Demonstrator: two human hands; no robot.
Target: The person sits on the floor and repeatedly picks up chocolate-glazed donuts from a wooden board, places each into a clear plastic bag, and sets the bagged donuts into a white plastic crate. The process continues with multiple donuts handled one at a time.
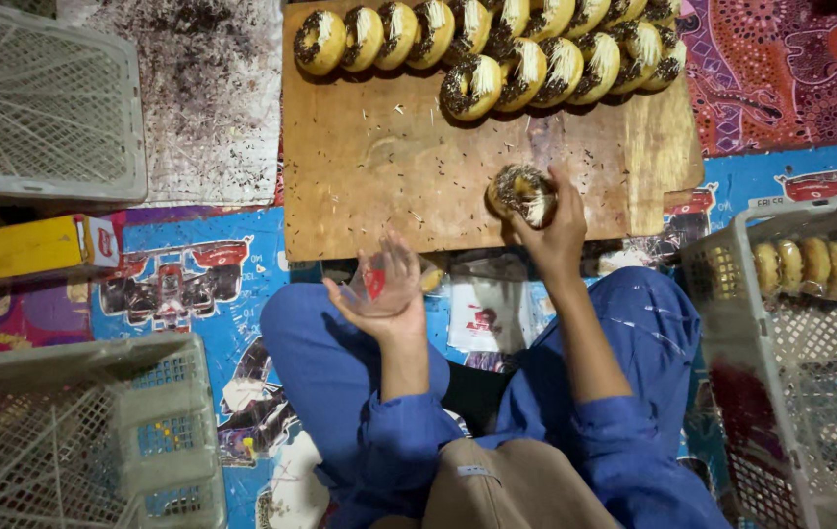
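Observation:
I sit cross-legged on a patterned mat in blue clothes. My right hand (551, 230) grips a chocolate-sprinkled doughnut (521, 191) just over the near edge of a wooden board (379, 167). Two rows of finished sprinkled doughnuts (497, 44) stand on edge along the board's far side. My left hand (382, 284) is raised palm up above my knee, holding a small clear plastic wrapper (371, 282) with a red mark.
A white mesh crate (722, 294) at the right holds a row of plain doughnuts (820, 266). Empty white crates sit at the top left (41, 98) and bottom left (75, 431). A yellow box (26, 247) lies at the left. Sprinkles cover a sheet (208, 98) beside the board.

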